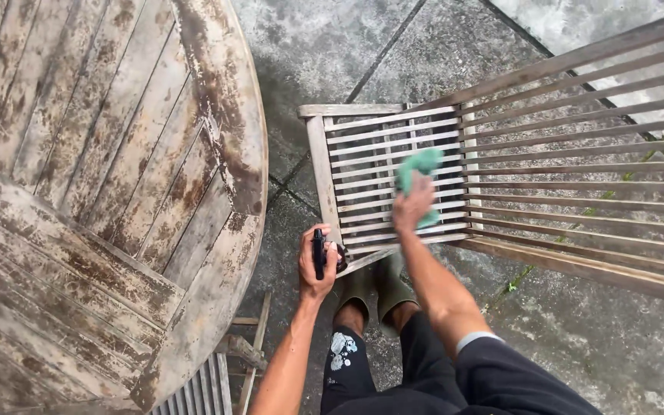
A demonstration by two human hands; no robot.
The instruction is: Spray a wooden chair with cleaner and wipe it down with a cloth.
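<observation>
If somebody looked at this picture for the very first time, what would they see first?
Probably the bright green cloth that the right hand presses on the slatted seat of the wooden chair, in the middle of the picture. Next comes the big round weathered wooden table that fills the left side. Between them, the left hand grips a small black object above the grey stone paving.
</observation>
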